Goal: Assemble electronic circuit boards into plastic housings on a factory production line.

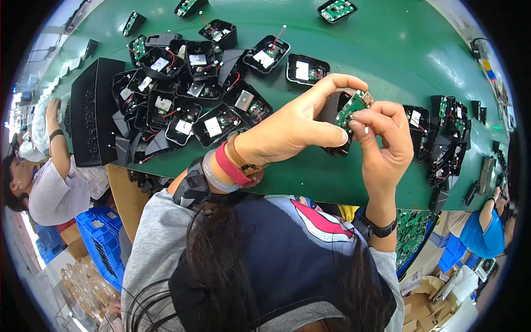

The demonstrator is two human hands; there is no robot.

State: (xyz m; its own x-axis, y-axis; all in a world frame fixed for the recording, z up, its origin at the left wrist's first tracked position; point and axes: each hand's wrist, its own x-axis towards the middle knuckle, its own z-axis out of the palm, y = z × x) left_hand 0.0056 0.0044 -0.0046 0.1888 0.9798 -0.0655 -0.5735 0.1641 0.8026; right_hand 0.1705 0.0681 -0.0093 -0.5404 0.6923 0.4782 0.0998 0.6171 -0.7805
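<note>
My left hand [307, 116] is closed round a black plastic housing [331, 106], its thumb and forefinger on either side. A green circuit board [348, 108] stands tilted at the housing's right side, with a metal connector at its upper end. My right hand [387, 133] pinches thumb and forefinger together at the board's lower right edge. What lies between those fingertips is too small to make out. Just beyond my left hand, an open black housing [296, 77] with a white block inside rests on the green table [381, 55].
A heap of open black housings [182, 124] with boards and red wires lies to the left, beside a black bin [91, 110] of small dark parts. More housings [442, 138] are piled at the right. A tray of green boards [412, 235] is below the table edge. Co-workers sit at both sides.
</note>
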